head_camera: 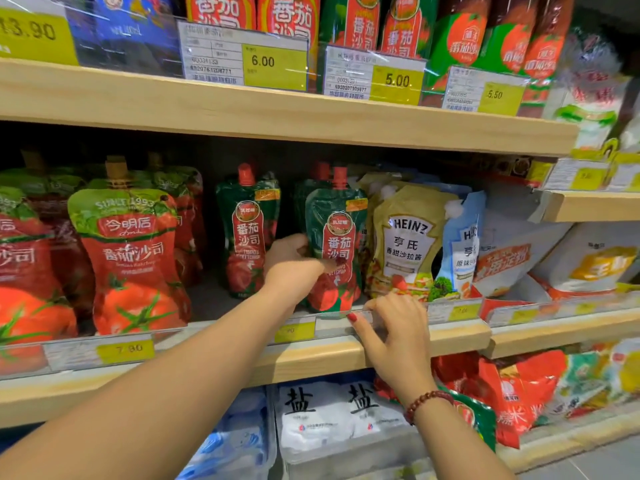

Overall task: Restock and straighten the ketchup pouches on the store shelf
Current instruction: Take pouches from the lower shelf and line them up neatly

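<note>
Pale wooden shelves (277,112), grey tiled floor (602,465), shadowed recesses

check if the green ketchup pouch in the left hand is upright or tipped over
Upright: the green ketchup pouch stands on its base on the shelf, red cap on top, the left hand gripping its side.
</note>
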Available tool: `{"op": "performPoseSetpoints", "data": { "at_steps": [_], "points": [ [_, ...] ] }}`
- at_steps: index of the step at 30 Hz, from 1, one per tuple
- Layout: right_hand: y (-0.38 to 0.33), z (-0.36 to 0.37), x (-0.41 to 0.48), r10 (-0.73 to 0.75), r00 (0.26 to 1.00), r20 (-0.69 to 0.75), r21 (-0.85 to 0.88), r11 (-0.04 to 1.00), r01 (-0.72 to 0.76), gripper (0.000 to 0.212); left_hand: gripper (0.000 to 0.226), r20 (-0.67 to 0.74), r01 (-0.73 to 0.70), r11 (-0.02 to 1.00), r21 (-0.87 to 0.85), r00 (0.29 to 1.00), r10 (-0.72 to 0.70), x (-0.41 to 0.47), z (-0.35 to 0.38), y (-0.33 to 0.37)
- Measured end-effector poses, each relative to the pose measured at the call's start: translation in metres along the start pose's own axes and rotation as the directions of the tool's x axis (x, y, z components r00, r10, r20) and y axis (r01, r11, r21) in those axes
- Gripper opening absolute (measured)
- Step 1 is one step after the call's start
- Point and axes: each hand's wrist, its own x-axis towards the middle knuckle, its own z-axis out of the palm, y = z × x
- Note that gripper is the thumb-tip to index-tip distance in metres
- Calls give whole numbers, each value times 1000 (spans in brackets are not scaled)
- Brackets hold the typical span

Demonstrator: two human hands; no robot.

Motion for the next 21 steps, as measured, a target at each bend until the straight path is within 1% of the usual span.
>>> {"op": "performPoseSetpoints", "data": {
  "at_steps": [3, 6, 8, 9, 10, 12, 13, 16, 17, 21],
  "points": [
    [-1, 0, -1, 8, 1000, -6, 2, 1000, -8, 28, 43, 24, -35, 997, 67, 999, 33, -2, -1, 3],
    [-1, 0, -2, 10, 1000, -23, 7, 1000, -10, 25, 37, 57, -72, 991, 112, 996, 65, -3, -5, 1],
    [-1, 0, -3, 2, 999, -36, 13, 1000, -1, 25, 28, 58, -58, 995, 79, 997, 54, -5, -9, -1],
    [-1, 0, -3, 0, 999, -38, 16, 1000, 1, 26, 20, 51, -38, 998, 52, 998, 36, -7, -11, -1],
    [-2, 0, -3, -1, 999, -39, 20, 1000, 2, 26, 17, 38, -19, 1000, 24, 999, 18, -8, -12, -2],
    [-2, 0, -4, -1, 999, -38, 33, 999, 2, 28, 25, 23, -14, 1000, -1, 1000, 14, -9, -14, -4],
    [-2, 0, -4, -1, 999, -35, 38, 999, 2, 28, 25, 21, -22, 1000, -2, 1000, 22, -10, -14, -4],
    [-1, 1, -4, -2, 999, -32, 32, 999, 3, 26, 12, 40, -26, 999, -21, 999, 27, -14, -15, -2],
    [0, 1, -4, -1, 1000, -31, 29, 1000, 2, 25, 11, 47, -26, 999, -22, 999, 27, -15, -16, -2],
    [0, 1, -4, 2, 1000, -9, 20, 1000, -1, 26, 20, 73, -42, 999, -6, 996, 42, -18, -18, 2]
  ]
}}
